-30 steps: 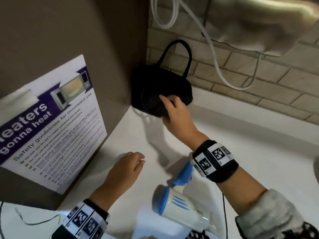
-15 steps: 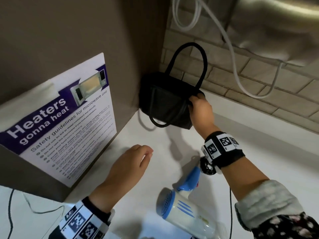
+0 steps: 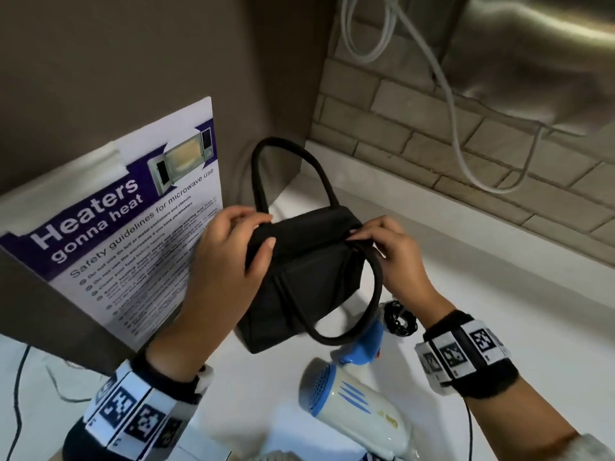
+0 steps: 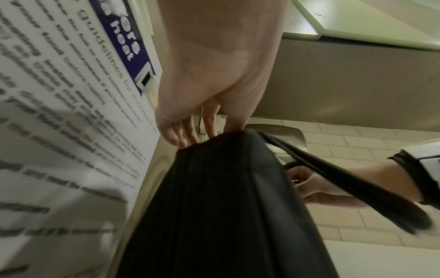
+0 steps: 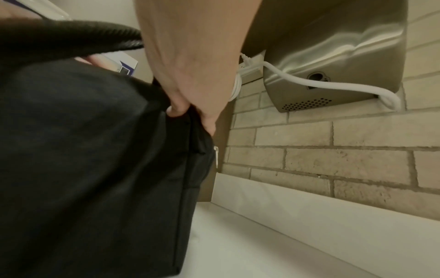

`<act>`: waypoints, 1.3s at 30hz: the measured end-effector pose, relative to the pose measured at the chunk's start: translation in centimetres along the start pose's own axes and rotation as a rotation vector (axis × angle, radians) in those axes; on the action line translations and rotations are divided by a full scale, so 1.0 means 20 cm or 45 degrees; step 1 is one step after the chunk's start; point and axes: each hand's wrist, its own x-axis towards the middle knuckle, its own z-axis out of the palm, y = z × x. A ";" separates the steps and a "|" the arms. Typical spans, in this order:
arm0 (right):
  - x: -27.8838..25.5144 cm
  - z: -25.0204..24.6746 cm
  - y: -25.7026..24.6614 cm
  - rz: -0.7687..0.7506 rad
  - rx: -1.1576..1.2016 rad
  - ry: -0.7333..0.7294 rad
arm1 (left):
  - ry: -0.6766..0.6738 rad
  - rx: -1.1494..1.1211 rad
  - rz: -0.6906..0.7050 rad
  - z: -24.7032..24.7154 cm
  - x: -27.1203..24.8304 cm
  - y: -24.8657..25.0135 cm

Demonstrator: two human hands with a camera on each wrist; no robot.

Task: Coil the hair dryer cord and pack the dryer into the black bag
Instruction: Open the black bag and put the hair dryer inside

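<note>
The black bag point(image 3: 309, 277) stands on the white counter point(image 3: 499, 311), one handle upright, the other hanging down its front. My left hand point(image 3: 246, 241) grips the bag's top left edge, fingers over the rim and thumb on the near side. At the top right end my right hand point(image 3: 376, 237) pinches the rim beside the drooping handle. From the wrists the bag point(image 4: 214, 206) point(image 5: 95, 159) fills the lower view under each hand point(image 4: 202, 131) point(image 5: 190, 112). The white and blue hair dryer point(image 3: 359, 410) lies on its side just in front of the bag, its black coiled cord point(image 3: 399, 317) by my right wrist.
A microwave safety poster point(image 3: 133, 234) leans on a brown panel close to the bag's left. A brick wall point(image 3: 432, 168) runs behind the counter, with a steel wall unit point(image 3: 532, 61) and a looping white cable point(image 3: 456, 128) above. A thin black wire point(image 3: 16, 394) lies at lower left.
My right hand has pulled the bag from the back corner toward me, next to the dryer. My left hand has left the counter and taken hold of the bag's left top edge.
</note>
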 end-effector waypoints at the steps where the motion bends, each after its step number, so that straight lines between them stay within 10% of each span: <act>1: -0.01 0.01 0.01 0.032 0.112 -0.070 | -0.060 -0.006 -0.044 0.00 0.00 -0.02; 6: 0.02 -0.01 0.00 0.565 0.718 0.010 | -0.332 -0.086 -0.467 0.00 -0.03 -0.08; 11: 0.11 0.02 0.14 1.048 0.476 -0.155 | -0.310 -0.085 -0.353 0.01 -0.05 -0.10; 17: 0.19 0.14 0.17 1.518 0.882 -0.238 | -0.299 -0.174 -0.347 0.01 -0.07 -0.13; 24: 0.27 0.05 0.16 1.306 0.679 -0.097 | -0.186 -0.200 -0.376 0.02 -0.10 -0.13; 31: 0.29 0.07 -0.19 0.629 -0.620 -0.073 | -0.132 -0.115 -0.235 0.06 -0.11 -0.07; 39: 0.10 0.26 -0.52 0.188 -0.414 -0.086 | -0.017 -0.119 -0.255 0.08 -0.05 -0.01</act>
